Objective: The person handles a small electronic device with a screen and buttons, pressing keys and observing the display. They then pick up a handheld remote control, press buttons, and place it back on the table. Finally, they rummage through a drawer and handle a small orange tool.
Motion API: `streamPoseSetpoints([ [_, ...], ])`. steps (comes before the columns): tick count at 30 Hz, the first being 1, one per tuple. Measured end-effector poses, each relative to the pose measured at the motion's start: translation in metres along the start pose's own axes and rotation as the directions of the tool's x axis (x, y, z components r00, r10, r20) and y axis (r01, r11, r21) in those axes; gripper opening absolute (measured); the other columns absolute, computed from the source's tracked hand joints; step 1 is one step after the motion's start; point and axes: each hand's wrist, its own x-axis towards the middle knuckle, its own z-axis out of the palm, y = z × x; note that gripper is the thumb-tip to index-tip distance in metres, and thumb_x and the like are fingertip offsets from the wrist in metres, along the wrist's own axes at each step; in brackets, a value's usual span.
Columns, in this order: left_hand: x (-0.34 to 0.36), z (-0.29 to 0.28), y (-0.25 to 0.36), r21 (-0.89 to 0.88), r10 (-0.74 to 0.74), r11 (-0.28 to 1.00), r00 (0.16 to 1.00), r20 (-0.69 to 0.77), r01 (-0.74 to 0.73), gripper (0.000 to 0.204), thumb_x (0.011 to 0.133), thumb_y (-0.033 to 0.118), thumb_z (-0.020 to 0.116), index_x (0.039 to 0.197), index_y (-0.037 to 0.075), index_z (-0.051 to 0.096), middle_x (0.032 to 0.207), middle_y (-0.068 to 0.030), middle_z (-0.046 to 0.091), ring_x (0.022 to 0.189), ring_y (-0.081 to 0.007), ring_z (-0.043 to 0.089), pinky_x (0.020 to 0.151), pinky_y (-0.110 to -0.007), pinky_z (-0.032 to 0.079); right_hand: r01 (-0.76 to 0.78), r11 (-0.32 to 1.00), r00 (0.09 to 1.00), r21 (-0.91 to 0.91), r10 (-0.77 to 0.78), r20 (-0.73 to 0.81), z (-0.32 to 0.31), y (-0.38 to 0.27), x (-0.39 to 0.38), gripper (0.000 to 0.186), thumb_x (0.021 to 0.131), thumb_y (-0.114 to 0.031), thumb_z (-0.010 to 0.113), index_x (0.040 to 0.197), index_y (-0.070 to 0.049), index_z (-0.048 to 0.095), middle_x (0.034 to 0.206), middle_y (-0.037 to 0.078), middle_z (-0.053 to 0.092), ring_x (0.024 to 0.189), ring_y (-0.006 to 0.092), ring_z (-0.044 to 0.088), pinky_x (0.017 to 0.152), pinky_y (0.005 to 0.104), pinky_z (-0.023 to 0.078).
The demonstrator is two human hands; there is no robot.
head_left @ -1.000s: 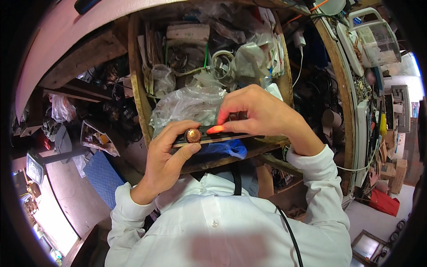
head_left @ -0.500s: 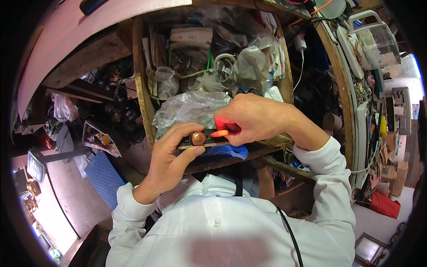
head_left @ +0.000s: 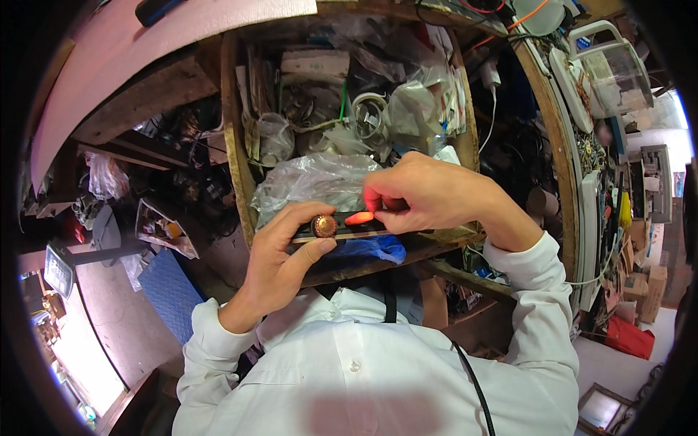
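As left hand [head_left: 278, 251] grips, dark bar [head_left: 343, 228], crosswise

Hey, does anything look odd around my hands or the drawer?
Yes: a bright red-orange glow by the right hand, against the dark bar; its source is unclear. The wooden drawer also looks messy, with crumpled plastic bags.

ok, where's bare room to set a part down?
Pale tabletop, upper left: bare between the dark object and the near edge. Pale floor between the blue textured plate and bright strip looks bare too. Crowded: wooden drawer, packed with plastic bags beyond the right hand.
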Motion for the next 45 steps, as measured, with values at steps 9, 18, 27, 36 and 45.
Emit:
streamPoseSetpoints([
  [9, 0.000, 0.000, 0.002, 0.011, -0.027, 1.000, 0.999, -0.029, 0.027, 0.037, 0.092, 0.006, 0.074, 0.128, 0.001, 0.065, 0.118, -0.0119, 0.068, 0.108, -0.0228, 0.066, 0.097, -0.032, 0.049, -0.094, 0.992, 0.995, 0.081, 0.095, -0.016, -0.011, 0.004, -0.007, 0.013, 0.088, -0.010, 0.070, 0.093, 0.000, 0.063, 0.067, 0.009, 0.062, 0.059, 0.0181, 0.056, 0.057, 0.0334, 0.046],
  [18, 0.000, -0.002, 0.006, 0.058, 0.005, 0.998, 1.000, 0.012, -0.006, 0.036, 0.094, 0.008, 0.073, 0.129, 0.001, 0.067, 0.121, -0.0110, 0.070, 0.112, -0.0207, 0.066, 0.099, -0.032, 0.048, 0.185, 0.972, 0.925, 0.142, -0.123, -0.360, -0.112, -0.026, 0.033, 0.004, 0.093, -0.002, 0.066, 0.091, -0.001, 0.063, 0.071, -0.005, 0.059, 0.060, 0.0028, 0.050, 0.051, 0.0222, 0.040],
  [27, -0.006, 0.001, 0.002, 0.041, 0.015, 0.999, 1.000, 0.002, -0.015, 0.038, 0.096, 0.010, 0.074, 0.132, 0.001, 0.064, 0.120, -0.0116, 0.069, 0.110, -0.0200, 0.067, 0.098, -0.032, 0.050, -0.163, 0.986, 0.867, -0.028, 0.129, -0.482, -0.194, -0.042, 0.160, 0.019, 0.089, -0.018, 0.071, 0.088, 0.001, 0.069, 0.072, 0.001, 0.058, 0.060, 0.0098, 0.052, 0.051, 0.0280, 0.042],
  [36, -0.004, 0.001, -0.001, 0.059, 0.056, 0.997, 0.998, -0.010, -0.056, 0.037, 0.096, 0.010, 0.074, 0.130, 0.000, 0.064, 0.119, -0.0113, 0.069, 0.109, -0.0195, 0.066, 0.098, -0.031, 0.050, -0.251, 0.955, 0.832, -0.158, 0.129, -0.539, -0.191, -0.047, 0.219, 0.028, 0.076, -0.020, 0.079, 0.077, 0.008, 0.075, 0.070, 0.019, 0.071, 0.064, 0.0258, 0.071, 0.058, 0.0374, 0.056],
  [45, -0.007, 0.000, 0.007, 0.046, -0.035, 0.998, 0.999, -0.015, 0.036, 0.036, 0.092, 0.005, 0.074, 0.127, 0.002, 0.064, 0.114, -0.0104, 0.069, 0.107, -0.0204, 0.066, 0.096, -0.032, 0.050, -0.191, 0.929, 0.709, -0.317, -0.093, -0.699, -0.173, -0.042, 0.192, 0.025, 0.086, -0.025, 0.079, 0.091, -0.001, 0.079, 0.075, 0.009, 0.073, 0.068, 0.0165, 0.066, 0.064, 0.0361, 0.053],
])
